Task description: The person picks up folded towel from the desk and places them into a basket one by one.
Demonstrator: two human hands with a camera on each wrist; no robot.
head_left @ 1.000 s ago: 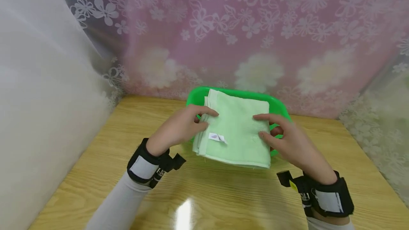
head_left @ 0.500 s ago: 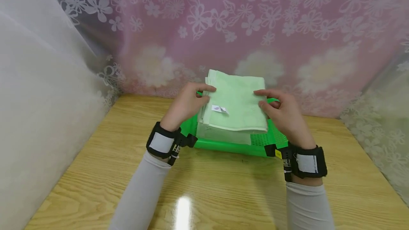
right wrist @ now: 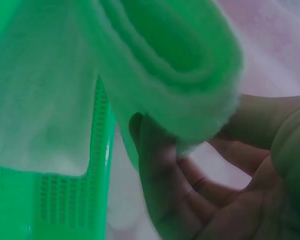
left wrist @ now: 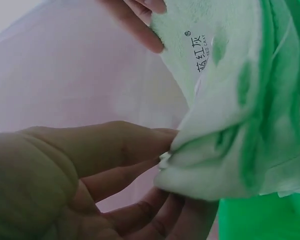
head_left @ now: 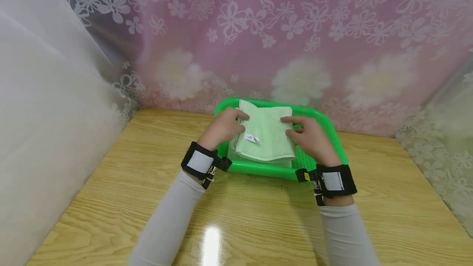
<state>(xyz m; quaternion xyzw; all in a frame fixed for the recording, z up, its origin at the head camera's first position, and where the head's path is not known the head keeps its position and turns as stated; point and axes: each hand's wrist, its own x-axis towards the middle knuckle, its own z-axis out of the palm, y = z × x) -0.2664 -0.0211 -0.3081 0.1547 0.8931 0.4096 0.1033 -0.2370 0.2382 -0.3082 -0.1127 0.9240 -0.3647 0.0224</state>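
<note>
A folded pale green towel [head_left: 271,134] with a small white label hangs between both hands, inside the rim of a green plastic basket [head_left: 334,138]. My left hand [head_left: 223,126] grips its left edge, thumb above and fingers beneath; the left wrist view shows the folded layers [left wrist: 210,160] pinched there. At the towel's right edge, my right hand [head_left: 308,136] pinches the rounded fold [right wrist: 190,110], with fingers curled under it. Below, another pale cloth [right wrist: 45,100] lies in the basket, mostly covered by the towel in the head view.
The basket stands on a wood-grain table [head_left: 251,216] near the back. Behind it hangs a pink floral curtain [head_left: 258,52], with a white sheet [head_left: 48,106] on the left and a pale floral sheet [head_left: 443,143] on the right. Slots pierce the basket floor [right wrist: 65,200].
The towel rose away and over the basket, then came down inside its rim with both hands on it. The hands are closer together now, and the towel's middle sags slightly.
</note>
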